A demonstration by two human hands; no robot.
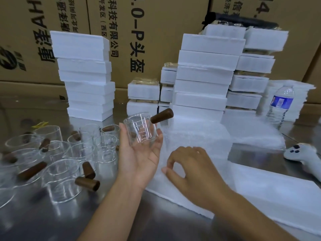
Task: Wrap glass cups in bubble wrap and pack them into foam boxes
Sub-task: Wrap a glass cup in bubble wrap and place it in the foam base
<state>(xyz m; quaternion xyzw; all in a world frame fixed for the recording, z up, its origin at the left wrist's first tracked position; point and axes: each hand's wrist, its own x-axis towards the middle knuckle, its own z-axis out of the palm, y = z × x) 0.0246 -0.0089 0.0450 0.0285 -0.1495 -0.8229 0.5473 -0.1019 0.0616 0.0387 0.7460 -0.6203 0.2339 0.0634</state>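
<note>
A: What are the hands doing?

B: The right hand (192, 171) lies knuckles-up on the bubble wrap (196, 136). Its thumb and forefinger curl toward each other at the top sheet, but it is not clear that they have nipped it. The left hand (139, 157), palm up, cradles the glass cup (141, 131) with fingers curled round it. The cup is lifted above the steel table (121, 214), its wooden handle (161, 116) pointing up and away.

A: How should the wrapping go?

B: Probably the person peels off a single sheet, lays the cup on its side near one edge, then rolls. The handle juts out and could snag, so it wants wrap tucked over it.

A: Any writing?

B: The cup has printed measuring marks, too small to read. The loose cups (60, 162) stand to its left. Farther back, the foam boxes (205, 75) are plain, and the water bottle (281, 105) has a blue label, illegible. The cartons (147, 18) behind, turned sideways, show "科技有限公司", "头盔" and "0-P".
</note>
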